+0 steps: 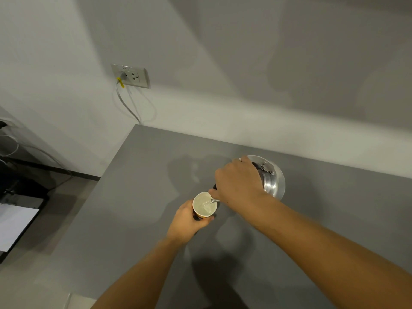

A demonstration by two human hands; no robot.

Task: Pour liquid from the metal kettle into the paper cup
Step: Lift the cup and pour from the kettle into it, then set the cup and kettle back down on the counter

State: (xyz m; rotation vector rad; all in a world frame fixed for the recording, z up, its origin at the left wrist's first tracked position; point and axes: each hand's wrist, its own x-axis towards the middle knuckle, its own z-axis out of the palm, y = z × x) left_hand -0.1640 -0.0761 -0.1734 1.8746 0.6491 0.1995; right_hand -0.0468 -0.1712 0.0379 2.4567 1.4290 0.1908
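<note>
A shiny metal kettle (273,182) is tilted to the left above the grey table (138,175). My right hand (238,182) is closed over its dark handle and hides most of its top. The thin spout reaches over the rim of a paper cup (204,206), and clear liquid shows inside the cup. My left hand (187,221) wraps around the cup's side from the near left and holds it upright on or just above the table; its base is hidden.
The table's far edge meets a white wall. A wall socket (131,76) with a plugged cable sits up on the left. Beyond the table's left edge stand a dark device and white paper (15,224) lower down.
</note>
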